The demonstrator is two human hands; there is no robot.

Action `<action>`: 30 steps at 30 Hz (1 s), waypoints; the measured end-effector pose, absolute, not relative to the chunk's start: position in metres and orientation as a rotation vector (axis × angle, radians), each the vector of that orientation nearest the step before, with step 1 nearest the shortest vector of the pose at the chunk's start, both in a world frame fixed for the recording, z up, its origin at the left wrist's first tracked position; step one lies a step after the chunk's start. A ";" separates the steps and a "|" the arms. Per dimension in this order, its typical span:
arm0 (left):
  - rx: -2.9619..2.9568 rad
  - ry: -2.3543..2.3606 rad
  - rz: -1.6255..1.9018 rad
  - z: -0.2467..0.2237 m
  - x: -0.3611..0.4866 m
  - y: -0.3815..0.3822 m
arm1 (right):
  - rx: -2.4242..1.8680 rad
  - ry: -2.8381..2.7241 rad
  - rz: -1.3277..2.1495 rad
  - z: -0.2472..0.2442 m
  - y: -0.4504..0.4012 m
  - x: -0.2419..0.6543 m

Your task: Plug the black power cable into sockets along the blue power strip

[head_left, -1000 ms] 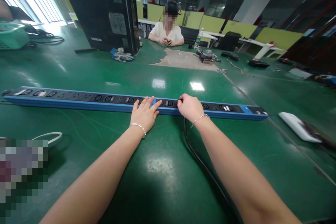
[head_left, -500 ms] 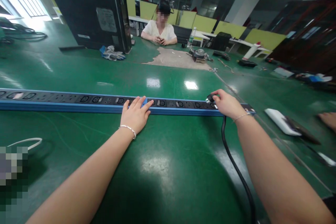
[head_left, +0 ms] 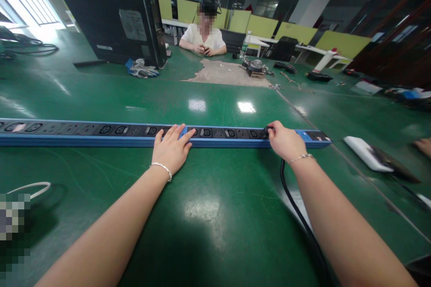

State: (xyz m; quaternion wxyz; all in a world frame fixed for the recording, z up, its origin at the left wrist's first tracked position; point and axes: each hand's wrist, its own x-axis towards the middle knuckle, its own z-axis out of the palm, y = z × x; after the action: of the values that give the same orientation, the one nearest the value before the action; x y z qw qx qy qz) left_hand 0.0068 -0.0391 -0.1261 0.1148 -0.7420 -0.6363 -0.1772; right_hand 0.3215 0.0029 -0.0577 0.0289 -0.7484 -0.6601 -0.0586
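A long blue power strip (head_left: 229,143) with a row of black sockets lies across the green table. Flat on its middle part rests my left hand (head_left: 173,148), fingers spread and holding nothing. My right hand (head_left: 284,141) is closed around a black plug (head_left: 266,132) at a socket near the strip's right end. How far the plug sits in the socket is hidden by my fingers. From under that hand a thick black cable (head_left: 296,208) runs down toward the bottom right.
A black computer case (head_left: 111,18) stands at the back left, gloves (head_left: 142,68) beside it. A person (head_left: 204,38) sits across the table (head_left: 151,94). A bottle (head_left: 245,44) and a metal device (head_left: 255,67) are at the back. A white box (head_left: 367,153) lies right; another person's hand (head_left: 424,145) shows there.
My right hand has lowered the plug from just above the strip onto a socket, its prongs no longer showing. My left hand stays on the strip. The view has shifted slightly.
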 end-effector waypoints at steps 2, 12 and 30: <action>-2.180 -1.854 -0.513 -0.126 0.007 -0.039 | -2.320 -2.028 -0.176 -0.060 0.003 0.322; -2.181 -1.870 -0.504 -0.124 0.008 -0.040 | -2.387 -1.992 -0.207 -0.065 0.001 0.305; -2.160 -1.874 -0.557 -0.124 0.008 -0.039 | -2.258 -1.736 -0.195 -0.013 0.011 0.402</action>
State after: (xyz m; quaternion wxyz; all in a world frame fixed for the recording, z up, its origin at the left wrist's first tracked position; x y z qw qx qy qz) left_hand 0.0082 -0.0391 -0.1235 0.1142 -0.7366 -0.6390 -0.1899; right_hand 0.4022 0.0107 -0.0133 0.1428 -0.7829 -0.6017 -0.0677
